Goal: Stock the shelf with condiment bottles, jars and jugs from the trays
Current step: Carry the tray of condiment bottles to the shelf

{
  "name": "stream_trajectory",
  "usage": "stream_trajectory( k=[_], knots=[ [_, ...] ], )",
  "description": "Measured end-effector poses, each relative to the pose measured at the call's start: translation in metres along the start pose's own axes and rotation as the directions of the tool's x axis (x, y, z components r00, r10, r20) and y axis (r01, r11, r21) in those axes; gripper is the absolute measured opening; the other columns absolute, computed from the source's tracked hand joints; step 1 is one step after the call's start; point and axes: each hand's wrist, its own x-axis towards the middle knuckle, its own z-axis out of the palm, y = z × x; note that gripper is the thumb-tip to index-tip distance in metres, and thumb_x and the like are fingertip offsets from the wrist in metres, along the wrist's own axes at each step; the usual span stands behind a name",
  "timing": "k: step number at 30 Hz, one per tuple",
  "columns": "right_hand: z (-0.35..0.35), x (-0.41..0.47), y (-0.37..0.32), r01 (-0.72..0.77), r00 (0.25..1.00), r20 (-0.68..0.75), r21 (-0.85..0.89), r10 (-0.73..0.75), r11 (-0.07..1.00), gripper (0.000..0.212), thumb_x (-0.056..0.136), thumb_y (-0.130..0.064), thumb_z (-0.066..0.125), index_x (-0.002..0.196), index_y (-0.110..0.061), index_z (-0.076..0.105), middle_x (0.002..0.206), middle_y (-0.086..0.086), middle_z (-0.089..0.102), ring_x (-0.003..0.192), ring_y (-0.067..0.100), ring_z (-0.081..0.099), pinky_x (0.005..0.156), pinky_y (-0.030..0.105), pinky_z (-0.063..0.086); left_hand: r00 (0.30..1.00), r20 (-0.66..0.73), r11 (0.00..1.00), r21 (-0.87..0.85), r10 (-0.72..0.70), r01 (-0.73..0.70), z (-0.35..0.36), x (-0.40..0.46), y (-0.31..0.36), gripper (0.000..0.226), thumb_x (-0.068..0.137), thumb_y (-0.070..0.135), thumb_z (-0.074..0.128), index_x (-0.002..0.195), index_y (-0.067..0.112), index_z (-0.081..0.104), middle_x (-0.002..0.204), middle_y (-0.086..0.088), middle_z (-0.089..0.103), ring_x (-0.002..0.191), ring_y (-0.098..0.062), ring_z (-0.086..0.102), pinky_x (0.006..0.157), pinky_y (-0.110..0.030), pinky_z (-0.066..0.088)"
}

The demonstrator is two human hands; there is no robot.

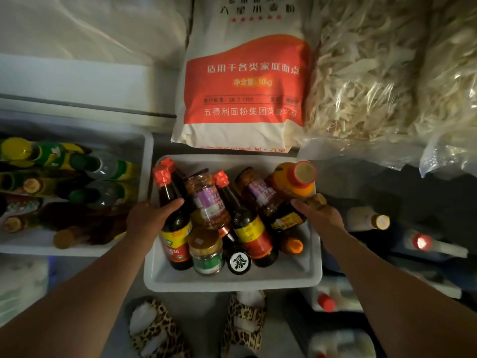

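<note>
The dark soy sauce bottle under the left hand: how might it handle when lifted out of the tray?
The soy sauce bottle looks full and glass, so probably heavy and breakable. Its smooth body may slip in the left hand. Lying among jars in the white tray, its removal could make neighbours roll.

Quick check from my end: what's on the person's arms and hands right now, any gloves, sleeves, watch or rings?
Nothing visible. Both forearms are bare for all of their length in view, with no sleeves. The left hand and right hand wear no gloves, and no watch, bracelet or ring shows. The picture is dim and slightly blurred, so a thin ring could be missed.
</note>
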Motion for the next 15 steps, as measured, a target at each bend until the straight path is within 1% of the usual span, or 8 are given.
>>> stream_trajectory(
  k=[1,3,4,6,9,10,12,15],
  knots=[
    [0.001,0.002,0.002,0.000,1.000,0.000,0.045,0.000,0.999,0.043,0.080,-0.056,0.074,0.105,-0.021,0.068,0.101,0.003,0.070,0.079,0.013,0.062,0.071,0.028,0.050,1.000,0.001,1.000,-0.015,0.003,-0.003,-0.001,0.001,0.000,0.099,0.036,0.083,0.077,0.100,0.008,0.068,0.093,-0.011,0.071,0.093,-0.030,0.067,0.087,-0.049,0.055],
    [0.002,0.004,0.003,0.008,1.000,-0.014,0.100,-0.007,0.995,0.045,0.073,-0.061,0.077,0.095,-0.024,0.068,0.099,0.001,0.073,0.078,0.013,0.064,0.075,0.030,0.053,1.000,0.006,0.997,-0.077,0.027,-0.027,-0.004,0.004,0.002,0.098,0.031,0.081,0.079,0.099,0.011,0.069,0.094,-0.010,0.072,0.093,-0.029,0.068,0.088,-0.049,0.056],
    [0.004,0.005,0.004,0.006,1.000,-0.020,0.125,-0.003,0.992,0.044,0.070,-0.062,0.078,0.092,-0.025,0.067,0.098,0.000,0.073,0.079,0.014,0.065,0.076,0.032,0.054,0.999,0.012,0.994,-0.105,0.039,-0.038,-0.006,0.005,0.004,0.096,0.034,0.078,0.082,0.102,0.012,0.069,0.099,-0.009,0.073,0.095,-0.028,0.068,0.089,-0.049,0.055],
    [0.005,0.006,-0.001,0.017,0.999,-0.033,0.147,-0.012,0.989,0.045,0.069,-0.062,0.080,0.091,-0.025,0.067,0.095,-0.001,0.072,0.079,0.015,0.066,0.077,0.033,0.054,0.998,0.008,0.987,-0.146,0.067,-0.066,-0.009,0.006,0.009,0.085,0.046,0.066,0.087,0.110,0.014,0.067,0.111,-0.010,0.071,0.103,-0.029,0.066,0.093,-0.048,0.053],
    [0.006,0.009,-0.010,-0.016,0.998,-0.059,0.115,0.023,0.993,0.053,0.068,-0.059,0.082,0.094,-0.016,0.066,0.088,0.003,0.067,0.085,0.022,0.063,0.084,0.041,0.054,0.992,0.014,0.979,-0.169,0.122,-0.118,-0.012,0.011,0.016,0.088,0.048,0.064,0.086,0.120,0.017,0.065,0.117,-0.009,0.069,0.109,-0.028,0.064,0.095,-0.045,0.051],
    [0.007,0.011,-0.013,-0.035,0.997,-0.065,0.091,0.041,0.995,0.053,0.068,-0.059,0.083,0.092,-0.015,0.064,0.087,0.005,0.065,0.088,0.026,0.063,0.086,0.043,0.054,0.993,0.012,0.979,-0.169,0.118,-0.114,-0.012,0.013,0.017,0.085,0.053,0.061,0.087,0.121,0.016,0.064,0.118,-0.009,0.068,0.109,-0.028,0.063,0.093,-0.042,0.050],
    [0.009,0.014,-0.015,-0.044,0.997,-0.061,0.073,0.048,0.996,0.052,0.067,-0.059,0.083,0.089,-0.017,0.062,0.088,0.007,0.064,0.091,0.028,0.062,0.086,0.043,0.053,0.992,-0.003,0.980,-0.152,0.127,-0.126,-0.009,0.017,0.016,0.067,0.068,0.049,0.086,0.121,0.013,0.065,0.114,-0.006,0.068,0.106,-0.026,0.062,0.086,-0.036,0.047],
    [0.013,0.018,-0.011,-0.055,0.997,-0.059,0.048,0.058,0.997,0.061,0.066,-0.061,0.083,0.101,-0.014,0.064,0.099,0.009,0.066,0.097,0.029,0.063,0.089,0.044,0.053,0.987,-0.007,0.981,-0.108,0.161,-0.161,-0.004,0.016,0.015,0.052,0.073,0.043,0.083,0.114,0.013,0.068,0.100,-0.003,0.067,0.096,-0.022,0.061,0.073,-0.026,0.044]
  ],
)
